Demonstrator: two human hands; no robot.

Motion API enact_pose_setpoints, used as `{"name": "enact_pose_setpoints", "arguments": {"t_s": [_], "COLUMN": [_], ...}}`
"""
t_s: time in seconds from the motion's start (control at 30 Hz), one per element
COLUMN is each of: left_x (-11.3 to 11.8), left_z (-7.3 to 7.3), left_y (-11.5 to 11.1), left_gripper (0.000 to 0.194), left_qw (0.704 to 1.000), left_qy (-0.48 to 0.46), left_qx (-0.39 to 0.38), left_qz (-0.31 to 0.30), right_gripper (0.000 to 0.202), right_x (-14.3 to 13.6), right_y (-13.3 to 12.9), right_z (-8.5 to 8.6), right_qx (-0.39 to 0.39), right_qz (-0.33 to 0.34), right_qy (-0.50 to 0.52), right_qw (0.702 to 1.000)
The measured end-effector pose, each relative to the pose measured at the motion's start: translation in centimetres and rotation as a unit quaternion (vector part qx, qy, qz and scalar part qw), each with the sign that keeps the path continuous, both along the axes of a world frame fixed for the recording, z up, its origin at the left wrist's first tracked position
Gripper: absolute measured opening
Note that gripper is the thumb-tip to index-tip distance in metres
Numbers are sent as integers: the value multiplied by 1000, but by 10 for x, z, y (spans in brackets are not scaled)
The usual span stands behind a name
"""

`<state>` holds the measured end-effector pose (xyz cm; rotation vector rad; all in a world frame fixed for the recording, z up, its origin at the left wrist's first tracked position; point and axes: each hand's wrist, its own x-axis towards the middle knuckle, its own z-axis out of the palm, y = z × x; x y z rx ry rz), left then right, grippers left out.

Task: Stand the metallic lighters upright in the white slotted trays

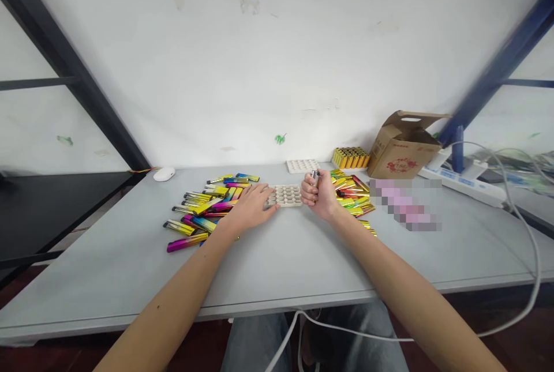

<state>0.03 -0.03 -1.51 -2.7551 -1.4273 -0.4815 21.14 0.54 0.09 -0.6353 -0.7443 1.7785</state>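
Note:
My right hand is wrapped round an upright lighter, whose metal top sticks out above the fist. It is just above the right end of a cream tray with rows of holes. My left hand lies open, palm down, its fingers at the tray's left end and its wrist beside a pile of shiny lighters in yellow, pink and blue. Another pile of lighters, yellow, green and red, spreads to the right, partly hidden behind my right hand.
Against the wall stand a second holed tray, a block of upright yellow lighters and an open cardboard box. A power strip with white cables lies at right. A white round device sits far left. A white cable crosses my lap.

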Motion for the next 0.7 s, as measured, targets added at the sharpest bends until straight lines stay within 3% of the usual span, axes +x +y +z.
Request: {"name": "enact_pose_setpoints", "arguments": {"t_s": [0.7], "left_x": [-2], "left_z": [1], "left_y": [0], "left_gripper": [46], "left_qw": [999], "left_qy": [25], "left_qx": [-3], "left_qz": [25], "right_gripper": [31], "right_x": [-5], "right_y": [-5], "right_z": [-1], "right_qx": [53], "right_qz": [21], "right_qy": [-31], "right_qw": [998]}}
